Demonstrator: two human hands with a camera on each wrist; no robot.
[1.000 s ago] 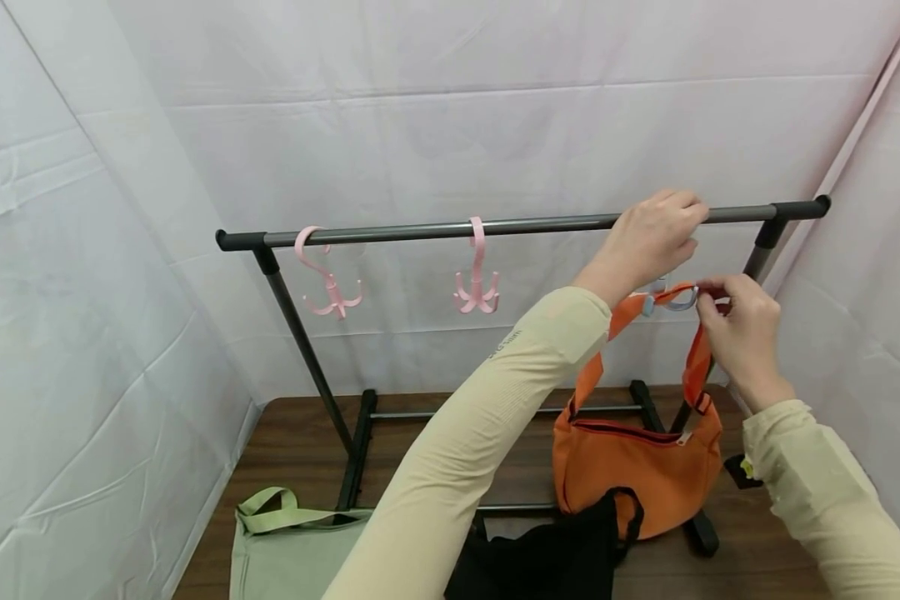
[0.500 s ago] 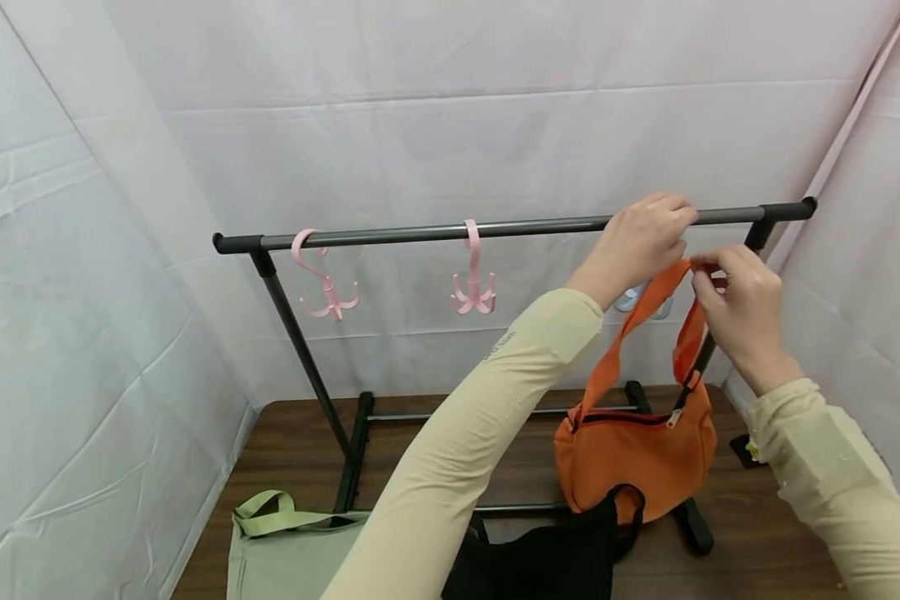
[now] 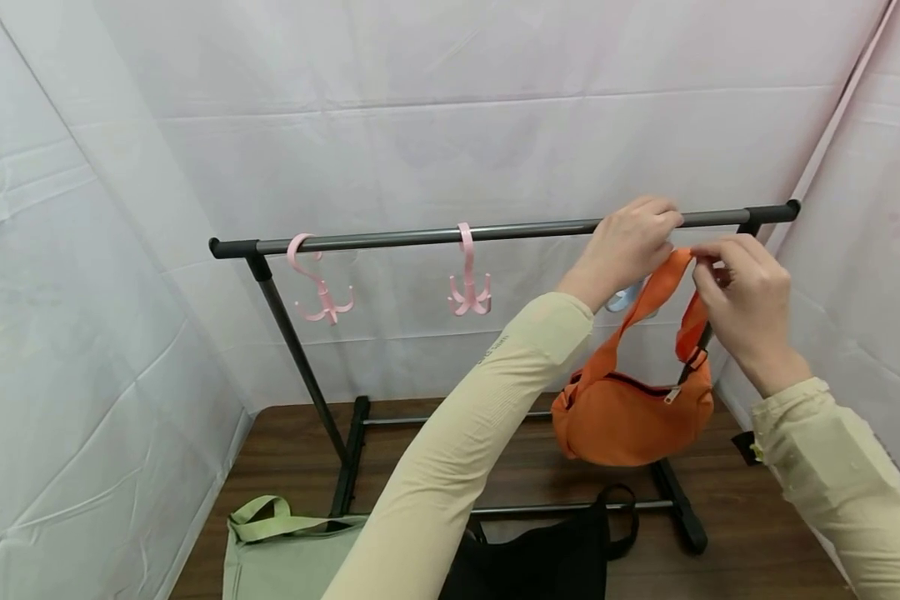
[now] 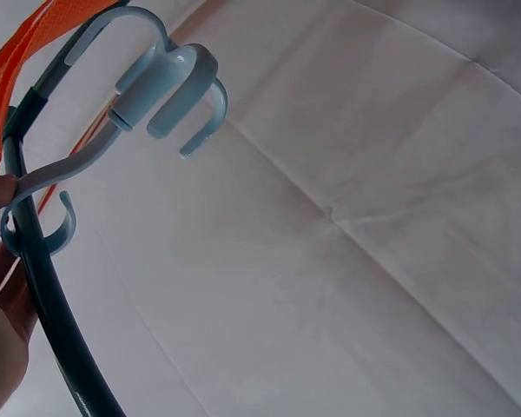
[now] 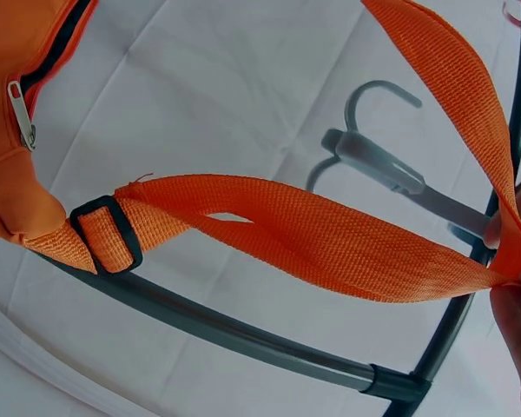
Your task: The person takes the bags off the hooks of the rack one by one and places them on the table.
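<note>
My left hand (image 3: 630, 246) is at the rack's top rail (image 3: 540, 229), toward its right end. In the left wrist view its thumb and fingers hold the neck of a light blue rotating bag hook (image 4: 152, 87) where it curls over the rail. Several prongs show on that hook. My right hand (image 3: 753, 304) pinches the top of the strap (image 5: 313, 243) of an orange shoulder bag (image 3: 630, 425). The bag hangs from that pinch, above the table, its strap passing in front of the blue hook in the head view. A zip runs along its top.
Two pink hooks (image 3: 468, 292) hang further left on the rail. A black bag (image 3: 547, 558) and a pale green bag (image 3: 285, 558) lie at the front of the wooden table (image 3: 750, 550). White cloth walls (image 3: 420, 150) surround the rack.
My right hand has lifted the orange bag's strap from among the blue hook's prongs, and the bag has risen clear of the black bag. My left hand stays at the rail.
</note>
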